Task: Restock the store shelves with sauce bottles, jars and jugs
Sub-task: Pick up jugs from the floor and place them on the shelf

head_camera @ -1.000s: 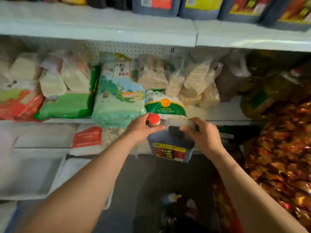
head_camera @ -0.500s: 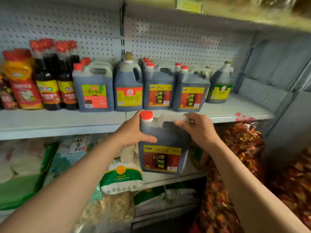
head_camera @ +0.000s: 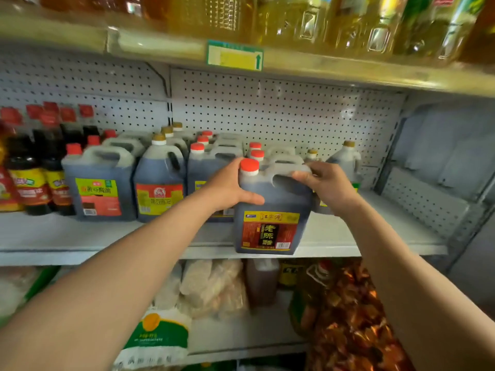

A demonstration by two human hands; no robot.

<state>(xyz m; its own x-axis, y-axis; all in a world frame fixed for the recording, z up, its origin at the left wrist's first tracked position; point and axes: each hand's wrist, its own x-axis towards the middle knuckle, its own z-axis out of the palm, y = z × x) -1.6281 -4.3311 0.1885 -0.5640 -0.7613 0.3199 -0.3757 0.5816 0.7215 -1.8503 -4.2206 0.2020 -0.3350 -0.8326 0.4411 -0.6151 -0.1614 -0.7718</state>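
A dark vinegar jug (head_camera: 270,210) with a red cap and a red-and-yellow label is upright at the front edge of the white middle shelf (head_camera: 375,236); whether its base rests on the shelf I cannot tell. My left hand (head_camera: 227,187) grips its left shoulder under the cap, thumb across the front. My right hand (head_camera: 325,183) curls round the top handle. Behind it stand rows of similar red-capped jugs (head_camera: 209,167), partly hidden by the held jug.
Left on the same shelf are soy sauce jugs (head_camera: 100,186), a gold-capped jug (head_camera: 159,180) and tall dark bottles (head_camera: 40,167). Bare shelf lies to the right. Oil bottles (head_camera: 348,20) fill the shelf above; bagged goods (head_camera: 211,287) sit below.
The jug has risen from the lower shelf level up to the middle shelf's front edge, both hands keeping their hold. The view has tilted upward with it.
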